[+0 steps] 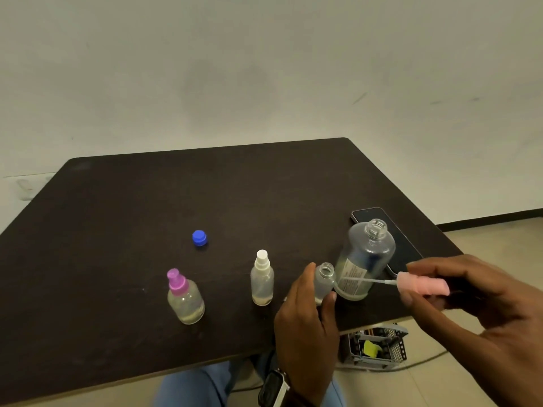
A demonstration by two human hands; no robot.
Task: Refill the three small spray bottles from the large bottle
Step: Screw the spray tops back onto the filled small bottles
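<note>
On the dark table [123, 218], furthest left, stands a small bottle with a purple spray top [185, 298], upright, with only a little liquid at the bottom. Behind it and a bit to the right lies a blue cap [199, 238], on its own, well apart from everything. Next along is a slim bottle with a white spray top [262, 279], also upright and nearly empty.

Then comes the person's left hand [305, 324], a watch [273, 389] on its wrist, closed around a third small bottle [324, 282] whose neck is open with no top on it; it is upright at the table's near edge. Just beside it, on the right, stands the large bottle [364, 259], uncapped, clear, with a printed label.

The right hand [458, 292] pinches a pink spray top [423, 284], held sideways in the air, its thin tube [364, 279] pointing left across the front of the large bottle. A phone [408, 251] lies flat behind the large bottle.
</note>
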